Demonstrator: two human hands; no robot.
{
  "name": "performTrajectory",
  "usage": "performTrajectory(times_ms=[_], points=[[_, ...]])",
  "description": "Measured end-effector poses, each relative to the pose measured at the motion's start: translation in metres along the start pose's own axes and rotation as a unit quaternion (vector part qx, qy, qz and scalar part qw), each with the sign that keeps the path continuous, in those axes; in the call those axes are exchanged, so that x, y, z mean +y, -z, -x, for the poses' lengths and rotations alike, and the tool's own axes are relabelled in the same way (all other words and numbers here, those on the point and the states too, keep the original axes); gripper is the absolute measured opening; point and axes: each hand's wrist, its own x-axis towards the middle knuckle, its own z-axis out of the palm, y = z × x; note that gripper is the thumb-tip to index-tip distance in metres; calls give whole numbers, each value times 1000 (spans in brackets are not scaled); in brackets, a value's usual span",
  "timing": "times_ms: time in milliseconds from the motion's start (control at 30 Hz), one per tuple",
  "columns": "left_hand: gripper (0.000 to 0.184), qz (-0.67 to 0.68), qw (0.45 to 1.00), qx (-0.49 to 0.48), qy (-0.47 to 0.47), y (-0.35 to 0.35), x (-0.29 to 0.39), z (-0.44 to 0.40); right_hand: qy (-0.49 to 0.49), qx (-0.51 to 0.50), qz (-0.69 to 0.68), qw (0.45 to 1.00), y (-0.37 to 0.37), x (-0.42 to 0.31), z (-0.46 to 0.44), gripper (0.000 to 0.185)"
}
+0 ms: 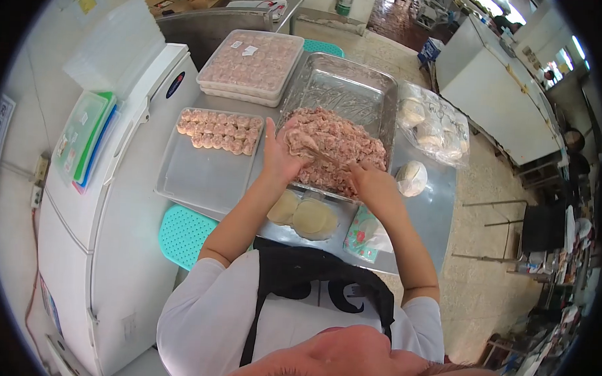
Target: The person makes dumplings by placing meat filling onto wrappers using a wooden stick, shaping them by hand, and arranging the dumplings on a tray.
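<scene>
My left hand (281,159) is cupped at the left edge of the ground meat mixture (346,140), thumb up. It holds what looks like a wrapper with meat filling (299,139), partly hidden by the fingers. In my right hand (373,186) is a thin flat spreader (330,158), its tip reaching toward the left palm. The meat is heaped in the near part of a deep metal pan (351,77). Stacks of round pale wrappers (314,218) lie in front of the pan. Left of it, a shallow tray (205,175) carries rows of formed dumplings (220,131).
Lidded boxes of dumplings (252,63) stand behind the tray. Right of the pan are bagged pale balls (430,126), a single wrapped ball (412,178) and a floral packet (363,236). A white freezer (108,201) borders the left; a turquoise stool (185,236) sits below.
</scene>
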Motion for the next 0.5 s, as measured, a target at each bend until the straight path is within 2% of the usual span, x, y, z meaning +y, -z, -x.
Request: performTrajectory(times_ms=[100, 200, 300, 400, 467, 500], points=[[68, -11, 1000, -5, 12, 19, -6, -14, 49, 66, -29, 996, 28, -15, 4, 20], [58, 26, 998, 52, -5, 0, -13, -9, 59, 36, -65, 995, -9, -5, -5, 21], [46, 95, 995, -10, 11, 14, -5, -15, 97, 50, -183, 977, 5, 21, -7, 24], [47, -149, 982, -114, -31, -1, -5, 8, 6, 49, -384, 922, 13, 38, -4, 28], [60, -313, 939, -136, -45, -3, -4, 17, -16, -65, -401, 914, 22, 49, -4, 29], [64, -410, 892, -160, -100, -7, -2, 20, -27, -122, -407, 905, 27, 52, -5, 30]])
